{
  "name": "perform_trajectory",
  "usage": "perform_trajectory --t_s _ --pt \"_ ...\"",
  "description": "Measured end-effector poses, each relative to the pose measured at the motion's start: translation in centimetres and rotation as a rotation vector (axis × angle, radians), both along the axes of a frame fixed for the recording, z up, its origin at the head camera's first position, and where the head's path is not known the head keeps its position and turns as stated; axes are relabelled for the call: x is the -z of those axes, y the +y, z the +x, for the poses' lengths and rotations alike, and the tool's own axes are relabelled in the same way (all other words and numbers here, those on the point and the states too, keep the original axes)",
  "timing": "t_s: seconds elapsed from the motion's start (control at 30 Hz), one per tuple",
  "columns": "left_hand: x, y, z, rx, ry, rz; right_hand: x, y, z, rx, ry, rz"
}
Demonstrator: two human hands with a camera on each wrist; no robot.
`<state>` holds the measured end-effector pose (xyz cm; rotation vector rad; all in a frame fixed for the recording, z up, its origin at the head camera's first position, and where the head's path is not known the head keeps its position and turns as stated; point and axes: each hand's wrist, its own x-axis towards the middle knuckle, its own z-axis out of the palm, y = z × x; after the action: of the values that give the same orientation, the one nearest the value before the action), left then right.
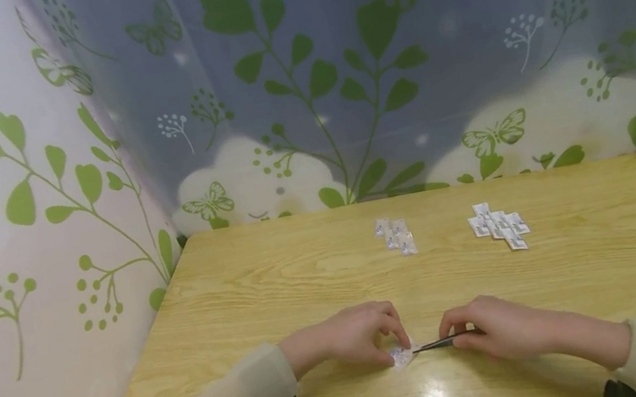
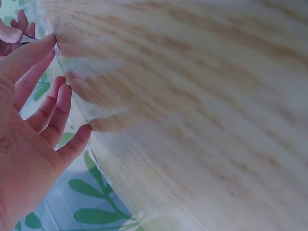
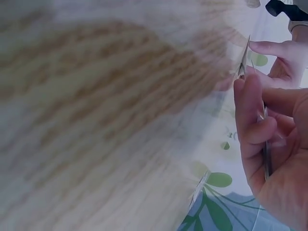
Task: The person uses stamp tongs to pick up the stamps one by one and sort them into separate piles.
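Note:
On the table lies a small clear packet (image 1: 402, 355) with blue print. My left hand (image 1: 364, 336) holds its edges, the bent index finger and thumb at opposite sides of it; the other fingers rest on the tabletop in the left wrist view. My right hand (image 1: 500, 326) grips a pair of dark tweezers (image 1: 430, 346) between thumb and fingers. Their narrow tips reach the right side of the packet; whether they grasp it I cannot tell. Close up, the right wrist view shows the pointed tweezers (image 3: 244, 60), their rear part passing through the curled fingers.
Farther back on the wooden table (image 1: 282, 283) lies a group of clear packets (image 1: 390, 235). To its right is a cluster of white packets (image 1: 496, 224), set corner to corner. A leaf-patterned curtain (image 1: 305, 123) hangs behind the table's back edge and along the left side.

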<state>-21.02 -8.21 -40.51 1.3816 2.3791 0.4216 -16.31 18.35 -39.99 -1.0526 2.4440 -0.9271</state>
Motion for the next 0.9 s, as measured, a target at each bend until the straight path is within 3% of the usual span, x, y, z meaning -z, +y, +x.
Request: perform_trajectory --t_s 0.33,0.9 --pt "-0.1 0.0 0.2 -0.014 -0.008 0.006 0.1 -0.2 -0.3 0.026 0.128 0.031" --pt "0.2 0.3 0.3 -0.013 0.064 0.039 0.1 0.2 -1.1 0.037 0.22 0.04"
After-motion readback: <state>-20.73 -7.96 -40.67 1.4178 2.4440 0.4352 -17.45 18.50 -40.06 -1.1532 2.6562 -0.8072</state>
